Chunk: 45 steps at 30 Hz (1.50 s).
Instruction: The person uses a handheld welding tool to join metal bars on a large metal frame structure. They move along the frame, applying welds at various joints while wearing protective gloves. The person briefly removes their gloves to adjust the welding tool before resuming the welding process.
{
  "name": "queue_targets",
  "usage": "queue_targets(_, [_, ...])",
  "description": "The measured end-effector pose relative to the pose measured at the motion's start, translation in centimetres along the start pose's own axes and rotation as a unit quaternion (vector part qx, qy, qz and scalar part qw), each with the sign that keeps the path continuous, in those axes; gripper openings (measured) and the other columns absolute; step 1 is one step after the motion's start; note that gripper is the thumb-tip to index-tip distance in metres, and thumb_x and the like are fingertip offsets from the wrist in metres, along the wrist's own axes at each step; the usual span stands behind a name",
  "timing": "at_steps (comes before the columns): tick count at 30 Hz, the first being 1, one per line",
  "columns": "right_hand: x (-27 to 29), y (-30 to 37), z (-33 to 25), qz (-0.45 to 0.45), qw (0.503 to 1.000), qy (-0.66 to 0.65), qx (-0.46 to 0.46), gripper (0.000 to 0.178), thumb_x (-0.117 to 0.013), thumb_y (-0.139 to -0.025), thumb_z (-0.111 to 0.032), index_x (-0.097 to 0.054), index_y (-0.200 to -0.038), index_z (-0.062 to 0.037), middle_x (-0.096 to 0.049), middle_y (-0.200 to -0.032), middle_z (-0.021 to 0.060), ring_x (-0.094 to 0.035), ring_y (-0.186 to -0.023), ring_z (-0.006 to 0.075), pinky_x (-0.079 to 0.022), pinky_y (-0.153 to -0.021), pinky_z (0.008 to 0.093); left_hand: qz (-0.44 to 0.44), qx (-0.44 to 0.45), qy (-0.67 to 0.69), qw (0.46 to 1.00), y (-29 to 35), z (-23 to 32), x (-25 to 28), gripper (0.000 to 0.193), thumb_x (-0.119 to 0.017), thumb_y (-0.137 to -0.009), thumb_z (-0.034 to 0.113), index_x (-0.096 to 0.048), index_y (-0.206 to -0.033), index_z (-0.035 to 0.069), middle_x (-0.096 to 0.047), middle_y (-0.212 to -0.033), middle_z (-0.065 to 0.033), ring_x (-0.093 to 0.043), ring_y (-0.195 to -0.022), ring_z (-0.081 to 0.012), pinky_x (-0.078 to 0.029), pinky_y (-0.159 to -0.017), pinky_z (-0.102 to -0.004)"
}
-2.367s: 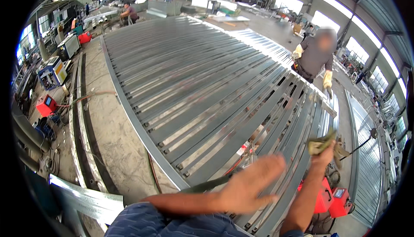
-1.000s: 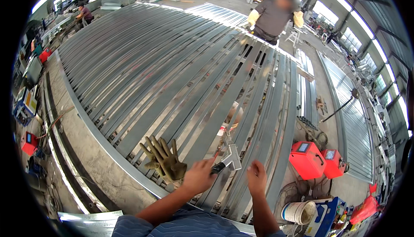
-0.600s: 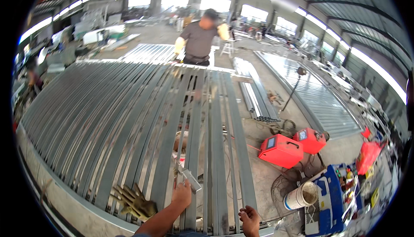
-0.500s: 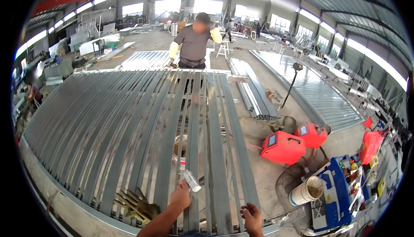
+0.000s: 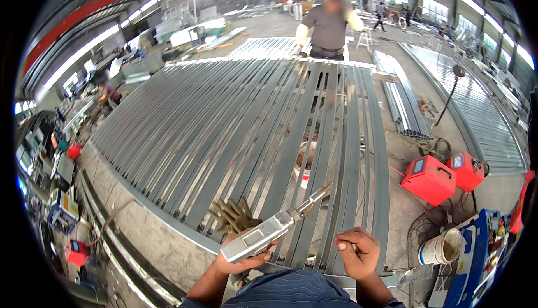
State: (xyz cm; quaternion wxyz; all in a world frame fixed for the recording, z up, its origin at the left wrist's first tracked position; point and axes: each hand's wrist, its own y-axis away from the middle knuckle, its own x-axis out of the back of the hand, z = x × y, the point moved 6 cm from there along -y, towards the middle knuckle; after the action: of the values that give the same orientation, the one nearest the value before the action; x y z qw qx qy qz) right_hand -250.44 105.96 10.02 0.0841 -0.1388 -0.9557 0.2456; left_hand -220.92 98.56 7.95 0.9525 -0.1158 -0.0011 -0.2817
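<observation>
My left hand point(image 5: 235, 262), palm up, is wrapped round a silver welding gun point(image 5: 262, 236). The gun's narrow nozzle points forward and to the right, above the long grey metal bars point(image 5: 307, 218). My right hand point(image 5: 360, 252) is raised over the near right end of the bars, its thumb and fingers drawn together in a pinch. Whatever lies between those fingertips, if anything, is too small to name. A dark olive work glove point(image 5: 232, 214) lies on the bars, just beyond my left hand.
Across the frame stands a person point(image 5: 330, 28) in light gloves. To the right are red machine boxes point(image 5: 428, 180), a white bucket point(image 5: 443, 247) and a blue-and-white case point(image 5: 476, 263). Dark and light rails point(image 5: 120, 246) run along the floor at left. Cables trail around the boxes.
The view has swung left, so the scene sits further right. The welding gun has come nearer my body in my left hand and shows more fully. My right hand has turned, its fingers still curled.
</observation>
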Motion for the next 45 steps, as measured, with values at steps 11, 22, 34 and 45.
queue_targets(11, [-6.9, -2.5, -4.6, -0.156, 0.920, 0.342, 0.109, 0.030, -0.088, -0.091, -0.042, -0.078, -0.090, -0.0143, -0.072, -0.078, 0.0022, -0.074, -0.065, 0.0268, -0.058, -0.056, 0.0388, 0.059, 0.055, -0.269, 0.960, 6.0, -2.2, -5.3, 0.074, -0.087, -0.092, 0.030, -0.059, -0.157, 0.010, -0.078, -0.121, -0.0210, -0.079, -0.105, -0.0385, -0.063, -0.090, -0.0452])
queue_targets(22, [-4.3, 1.5, 1.6, -0.181, 0.897, 0.401, -0.049, 0.028, -0.080, -0.098, -0.038, -0.076, -0.104, -0.0111, -0.077, -0.094, 0.0157, -0.076, -0.081, 0.0418, -0.060, -0.067, 0.0528, 0.019, 0.071, -0.172, 0.982, 5.7, -4.5, -7.3, 0.061, -0.081, -0.094, 0.020, -0.064, -0.151, 0.010, -0.078, -0.120, -0.0242, -0.076, -0.109, -0.0447, -0.060, -0.090, -0.0494])
queue_targets(34, [-2.6, 3.5, 1.1, -0.131, 0.938, 0.320, -0.001, 0.019, -0.082, -0.098, -0.026, -0.073, -0.104, -0.0108, -0.075, -0.093, 0.0136, -0.074, -0.082, 0.0372, -0.058, -0.073, 0.0510, -0.032, -0.013, -0.180, 0.983, 4.7, -5.1, -7.9, 0.062, -0.079, -0.096, 0.031, -0.061, -0.153, 0.013, -0.077, -0.122, -0.0233, -0.076, -0.108, -0.0443, -0.060, -0.091, -0.0512])
queue_targets(45, [-1.8, 3.9, 4.6, -0.144, 0.907, 0.395, 0.014, 0.022, -0.085, -0.096, -0.030, -0.073, -0.101, -0.0121, -0.076, -0.098, 0.0119, -0.074, -0.082, 0.0363, -0.058, -0.070, 0.0488, -0.046, 0.043, -0.169, 0.984, 4.6, -7.3, -8.0, 0.061, -0.078, -0.096, 0.029, -0.061, -0.153, 0.014, -0.076, -0.126, -0.0220, -0.076, -0.113, -0.0402, -0.059, -0.096, -0.0500])
